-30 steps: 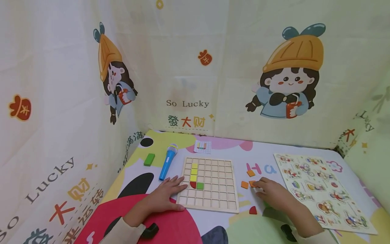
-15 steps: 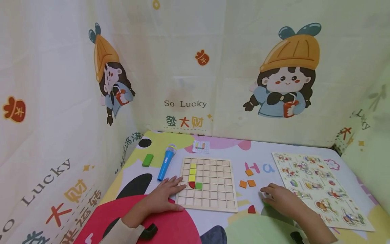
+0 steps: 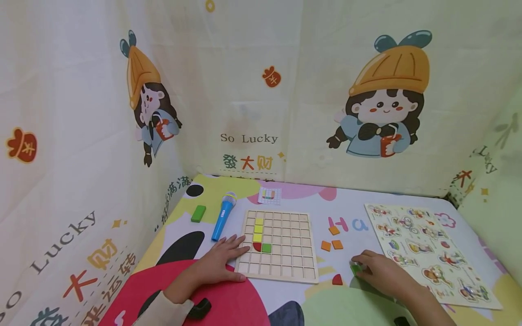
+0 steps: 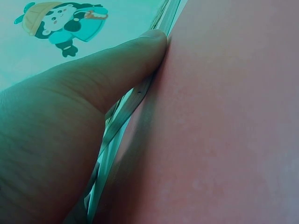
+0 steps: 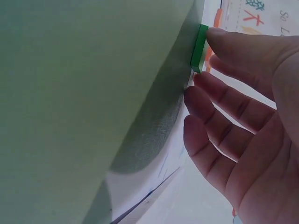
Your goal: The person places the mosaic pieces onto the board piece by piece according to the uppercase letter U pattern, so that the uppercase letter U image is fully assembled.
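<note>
In the head view, my left hand [image 3: 218,261] lies with fingers spread on the left edge of a wooden grid board [image 3: 285,270]. Its thumb [image 4: 135,60] touches the board's near edge in the left wrist view. On the grid sit yellow tiles [image 3: 258,229] in a column, a red quarter-round tile [image 3: 257,247] and a green tile [image 3: 266,248]. My right hand [image 3: 381,271] is right of the board, fingers loosely bent beside a green block [image 3: 355,269]. In the right wrist view, its thumb tip meets the block [image 5: 199,49]; no firm pinch shows.
Three orange tiles [image 3: 337,245] and a red quarter-round tile [image 3: 337,280] lie between board and right hand. A blue toy microphone [image 3: 222,222] and green block [image 3: 198,213] are at left. Behind the board is a pattern card [image 3: 269,196]; a picture puzzle board [image 3: 426,253] lies right.
My right hand has moved away from the orange tiles, back and to the right, to the green block, which now shows beside its fingers. The left hand stays on the board.
</note>
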